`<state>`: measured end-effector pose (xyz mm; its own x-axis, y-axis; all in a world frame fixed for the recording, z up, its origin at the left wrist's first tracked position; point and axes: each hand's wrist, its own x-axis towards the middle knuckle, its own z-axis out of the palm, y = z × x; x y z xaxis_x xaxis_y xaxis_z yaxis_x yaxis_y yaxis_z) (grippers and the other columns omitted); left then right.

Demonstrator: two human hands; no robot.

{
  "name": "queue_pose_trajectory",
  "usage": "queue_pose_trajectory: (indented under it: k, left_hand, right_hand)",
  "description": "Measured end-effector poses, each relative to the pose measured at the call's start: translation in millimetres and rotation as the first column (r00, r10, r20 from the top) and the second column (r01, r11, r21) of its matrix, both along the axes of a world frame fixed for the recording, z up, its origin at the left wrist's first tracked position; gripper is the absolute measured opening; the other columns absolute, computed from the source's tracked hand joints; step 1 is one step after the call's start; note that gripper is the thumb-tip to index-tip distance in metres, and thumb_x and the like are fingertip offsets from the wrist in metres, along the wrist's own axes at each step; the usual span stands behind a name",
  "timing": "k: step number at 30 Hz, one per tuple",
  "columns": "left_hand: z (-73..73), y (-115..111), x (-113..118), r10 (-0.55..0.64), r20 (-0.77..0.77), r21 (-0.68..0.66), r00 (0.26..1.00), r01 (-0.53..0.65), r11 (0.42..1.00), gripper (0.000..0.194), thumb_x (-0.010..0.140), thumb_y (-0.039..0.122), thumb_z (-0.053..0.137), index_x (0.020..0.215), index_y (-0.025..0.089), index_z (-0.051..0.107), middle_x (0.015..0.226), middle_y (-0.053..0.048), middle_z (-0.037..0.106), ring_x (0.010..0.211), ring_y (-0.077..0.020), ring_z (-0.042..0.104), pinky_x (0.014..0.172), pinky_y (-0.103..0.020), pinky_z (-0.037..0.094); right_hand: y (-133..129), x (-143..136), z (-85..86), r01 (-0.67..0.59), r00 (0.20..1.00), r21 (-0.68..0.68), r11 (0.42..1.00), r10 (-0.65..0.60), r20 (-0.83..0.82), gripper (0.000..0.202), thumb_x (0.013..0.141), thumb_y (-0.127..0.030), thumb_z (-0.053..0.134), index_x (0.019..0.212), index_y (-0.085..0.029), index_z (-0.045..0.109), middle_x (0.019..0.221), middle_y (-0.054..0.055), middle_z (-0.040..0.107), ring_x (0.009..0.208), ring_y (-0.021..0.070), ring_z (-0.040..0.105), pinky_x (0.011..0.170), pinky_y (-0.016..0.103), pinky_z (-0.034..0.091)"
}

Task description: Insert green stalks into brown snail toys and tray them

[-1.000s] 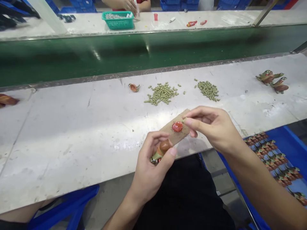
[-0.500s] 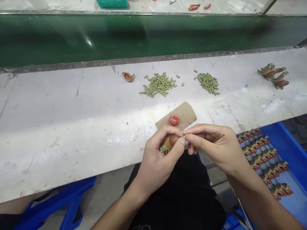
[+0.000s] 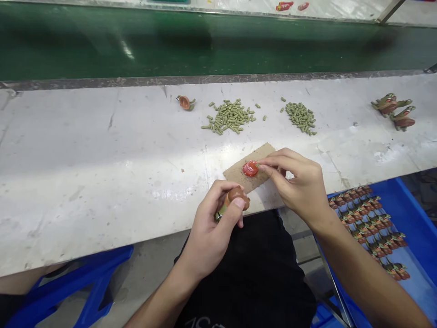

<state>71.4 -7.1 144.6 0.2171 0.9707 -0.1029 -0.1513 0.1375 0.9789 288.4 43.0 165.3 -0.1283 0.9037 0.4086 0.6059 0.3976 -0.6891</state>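
My left hand [image 3: 215, 223] is closed around a small brown and green toy figure [image 3: 238, 196], brown rounded side up; fingers cover much of it. My right hand [image 3: 293, 182] pinches a small green peg [image 3: 258, 166], mostly hidden by the fingertips. Its tip is at the edge of a glossy red blob of paste [image 3: 250, 168], and whether it touches is hard to tell. The blob sits on a piece of brown cardboard [image 3: 235, 171] near the table's front edge.
Two piles of green pegs, a larger one [image 3: 229, 116] and a smaller one [image 3: 301, 117], lie beyond the cardboard. A brown part [image 3: 185, 102] lies left of them, two figures [image 3: 403, 119] far right. A blue crate [image 3: 413, 205] with rows of figures stands lower right.
My right hand has moved away from the figure, forward to the red blob. My left hand has drawn slightly left and down with the figure, whose brown side shows more.
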Motion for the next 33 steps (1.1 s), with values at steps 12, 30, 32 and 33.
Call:
queue_pose_trajectory:
  k: [12,30,32,33]
  left_hand:
    - [-5.5,-3,0,-0.037,0.054,-0.047,0.998,0.04,0.998,0.022,0.119,0.05,0.07,0.119,0.028,0.074,0.101,-0.003,0.074,0.079,-0.0177,0.068,0.065,-0.03,0.058]
    - [2.7,4,16,-0.036,-0.043,0.076,0.998,0.039,0.996,0.012,0.113,0.036,0.08,0.123,0.03,0.083,0.112,0.0,0.084,0.101,-0.0193,0.08,0.09,-0.032,0.063]
    - [2.3,4,17,-0.04,-0.044,0.079,0.998,0.044,0.996,0.012,0.114,0.036,0.079,0.124,0.03,0.082,0.113,0.0,0.084,0.105,-0.0202,0.08,0.089,-0.032,0.062]
    - [2.3,4,18,-0.042,-0.046,0.081,0.998,0.045,0.996,0.012,0.114,0.036,0.079,0.124,0.03,0.082,0.113,0.0,0.084,0.105,-0.0202,0.08,0.089,-0.032,0.062]
  right_hand:
    - [-6,-1,-5.4,0.01,1.0,0.035,0.999,-0.01,-0.017,0.022,0.109,-0.014,0.078,0.106,-0.03,0.093,0.102,0.006,0.088,0.09,0.026,0.08,0.078,0.041,0.067]
    - [-42,-9,-8.7,-0.067,0.724,-0.441,0.895,-0.26,-0.638,0.006,0.097,-0.031,0.101,0.099,-0.034,0.097,0.102,0.002,0.092,0.093,0.0221,0.089,0.085,0.031,0.076]
    - [-42,-10,-9.7,-0.063,0.721,-0.442,0.895,-0.266,-0.64,0.005,0.097,-0.031,0.101,0.098,-0.034,0.097,0.101,0.002,0.092,0.091,0.0212,0.089,0.083,0.03,0.075]
    - [-42,-10,-9.9,-0.064,0.719,-0.443,0.895,-0.266,-0.642,0.005,0.097,-0.031,0.101,0.098,-0.034,0.097,0.1,0.001,0.092,0.09,0.0208,0.089,0.082,0.029,0.075]
